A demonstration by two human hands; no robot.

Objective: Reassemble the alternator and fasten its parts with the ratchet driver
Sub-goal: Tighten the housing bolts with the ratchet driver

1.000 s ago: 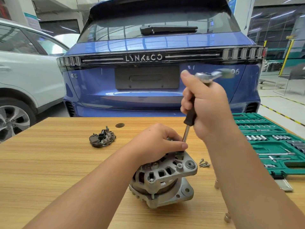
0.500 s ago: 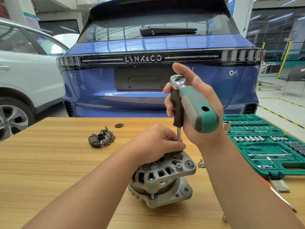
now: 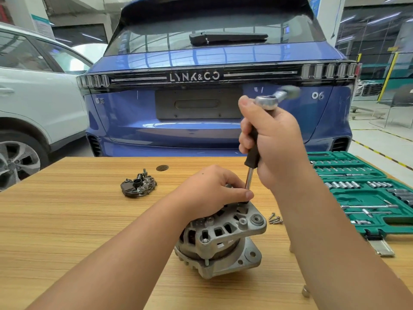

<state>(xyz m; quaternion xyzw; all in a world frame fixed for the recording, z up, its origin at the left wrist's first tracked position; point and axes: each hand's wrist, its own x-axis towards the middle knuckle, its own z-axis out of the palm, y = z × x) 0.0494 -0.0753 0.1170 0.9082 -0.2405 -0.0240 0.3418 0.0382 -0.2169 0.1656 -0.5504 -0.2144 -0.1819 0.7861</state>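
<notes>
A silver alternator [image 3: 223, 240] stands on the wooden table [image 3: 67, 220] in front of me. My left hand [image 3: 212, 191] rests on its top, fingers curled round the upper housing, thumb by the driver's tip. My right hand [image 3: 272, 139] grips the ratchet driver [image 3: 252, 153] upright by its black shaft grip. The driver's chrome head points up and its blurred handle sticks out to the right. Its steel shaft reaches down to the alternator's top next to my left thumb. A dark rectifier plate [image 3: 138, 185] lies apart on the table to the left.
A few loose screws [image 3: 275, 219] lie right of the alternator. An open green socket case [image 3: 366, 193] fills the table's right side. A blue car [image 3: 201, 121] stands just behind the table, a white car [image 3: 33, 104] to the left. A small socket [image 3: 305, 290] sits near my right forearm.
The ratchet handle has swung from pointing toward me back to the far right, as it stood one second ago. My left hand and the alternator have stayed in place.
</notes>
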